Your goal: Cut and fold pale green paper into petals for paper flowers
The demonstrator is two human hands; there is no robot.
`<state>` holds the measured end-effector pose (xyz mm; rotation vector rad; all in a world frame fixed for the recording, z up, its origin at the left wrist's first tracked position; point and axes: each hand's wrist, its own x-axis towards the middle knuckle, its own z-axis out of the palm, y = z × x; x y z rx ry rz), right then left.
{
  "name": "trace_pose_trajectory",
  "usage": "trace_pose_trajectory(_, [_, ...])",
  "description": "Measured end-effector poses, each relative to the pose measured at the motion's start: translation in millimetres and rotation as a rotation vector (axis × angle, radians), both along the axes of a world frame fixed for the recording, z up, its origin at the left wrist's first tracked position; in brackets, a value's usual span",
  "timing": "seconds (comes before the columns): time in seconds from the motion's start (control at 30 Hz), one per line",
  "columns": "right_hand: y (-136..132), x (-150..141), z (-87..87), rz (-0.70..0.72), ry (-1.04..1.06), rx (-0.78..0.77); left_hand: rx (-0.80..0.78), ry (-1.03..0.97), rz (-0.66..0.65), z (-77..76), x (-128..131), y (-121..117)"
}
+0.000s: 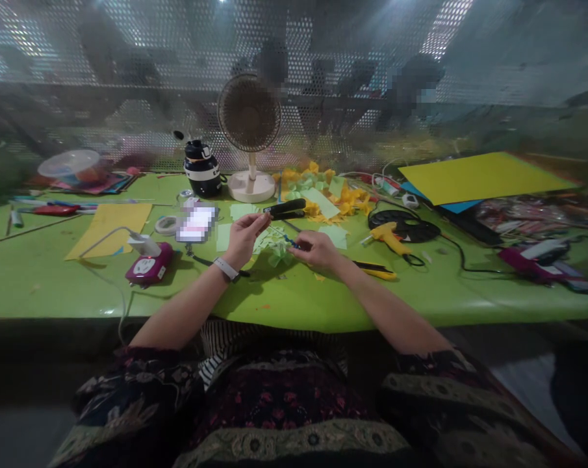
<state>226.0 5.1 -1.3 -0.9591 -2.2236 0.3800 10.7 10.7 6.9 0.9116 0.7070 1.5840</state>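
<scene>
My left hand (245, 235) is raised a little above the green table (284, 299), its fingers pinched on the end of a thin stem or wire. My right hand (317, 249) rests on the table to the right, closed on the other end, where a small blue piece (292, 242) shows. Between the two hands lies a pale green paper flower (275, 249) with cut green paper scraps. A black stapler-like tool (284, 208) lies just behind my hands.
A small fan (249, 133) and a black flask (202, 170) stand at the back. A yellow glue gun (390, 238), yellow paper flowers (323, 185), a yellow sheet (479, 175), a magenta power socket (149, 264), tape (167, 225) and a phone (197, 223) lie around.
</scene>
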Motion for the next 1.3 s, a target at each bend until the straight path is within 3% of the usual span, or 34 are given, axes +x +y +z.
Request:
trace_pose_trajectory(0.13, [0.5,2.7,4.8,-0.057,0.061,-0.068,0.053,0.041,-0.031,0.2,-2.3,0.7])
trace_pose_trajectory(0.33, [-0.5,3.9,13.5,-0.073,0.444,-0.395,0.061,0.175,-0.101,-2.1,-4.1,-1.1])
trace_pose_trajectory(0.5, [-7.8,0.1,20.8,-0.025,0.533,-0.442,-0.044,0.234,-0.388,0.0,-4.6,-8.3])
trace_pose_trajectory(0.6, [-14.3,-3.0,23.4,0.045,0.471,-0.413,-0.091,0.283,-0.586,-2.8,-5.1,-10.8])
trace_pose_trajectory(0.7, [-19.5,-5.2,23.6,0.124,0.379,-0.411,-0.122,0.312,-0.679,-6.9,-6.3,-10.4])
trace_pose_trajectory(1.03, [-19.4,-3.7,18.8,0.091,0.38,-0.383,-0.17,0.273,-0.685,-4.3,-9.2,-8.2])
trace_pose_trajectory(1.3, [-19.3,-4.4,21.4,0.152,0.399,-0.48,-0.143,0.342,-0.74,-5.8,-9.9,-7.8])
